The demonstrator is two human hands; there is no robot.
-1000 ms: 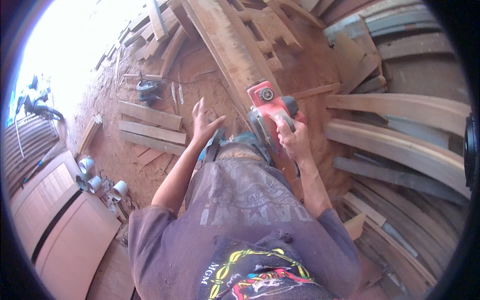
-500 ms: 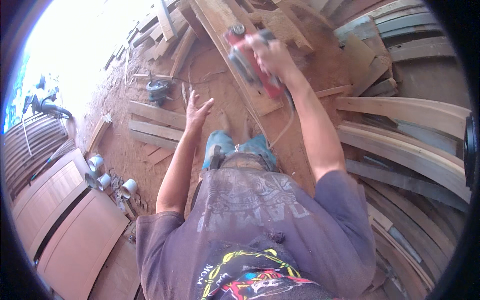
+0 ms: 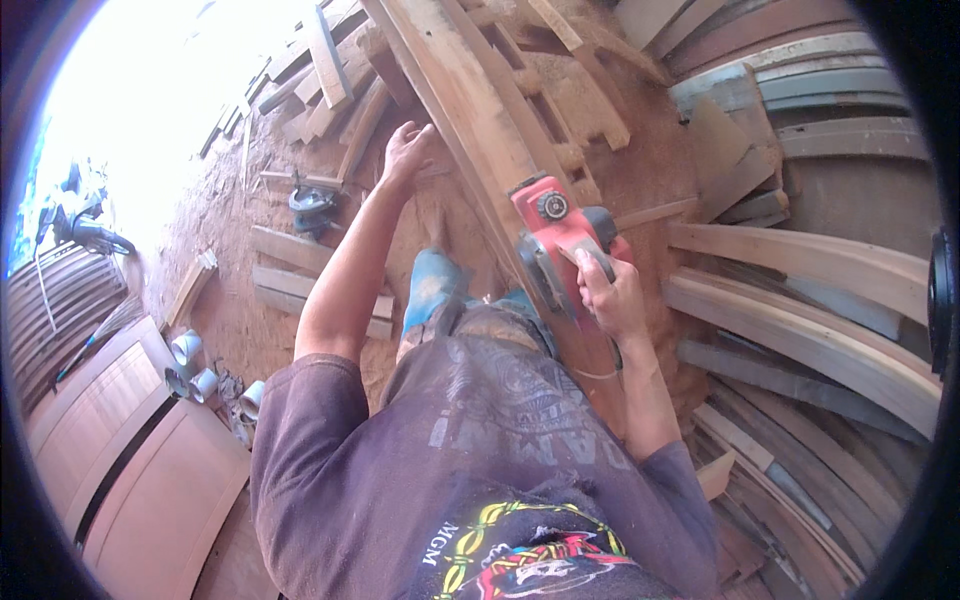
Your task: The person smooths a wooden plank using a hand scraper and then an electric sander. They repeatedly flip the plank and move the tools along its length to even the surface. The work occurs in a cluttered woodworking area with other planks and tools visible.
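Note:
In my right hand [image 3: 612,295] is the handle of a red electric hand planer [image 3: 560,228], with my fingers closed round it. The planer has a dark round knob on top and sits over the near end of a long wooden beam [image 3: 470,95]; whether its sole touches the wood is hidden. My left hand [image 3: 407,152] is empty, fingers loosely apart, close beside the beam's left edge. I cannot tell if the fingertips touch the beam. A cord hangs below the planer by my right wrist.
Left of the beam, a dark power tool [image 3: 313,205] stands on the dusty ground near some short boards [image 3: 290,250]. Notched timbers [image 3: 590,110] lie beyond the beam. Stacked planks [image 3: 800,290] line the right side; wooden panels [image 3: 165,490] and white cups [image 3: 203,385] are at left.
The planer has come back toward me and slightly right in my right hand. My left hand has moved forward toward the beam, and my body has shifted a little.

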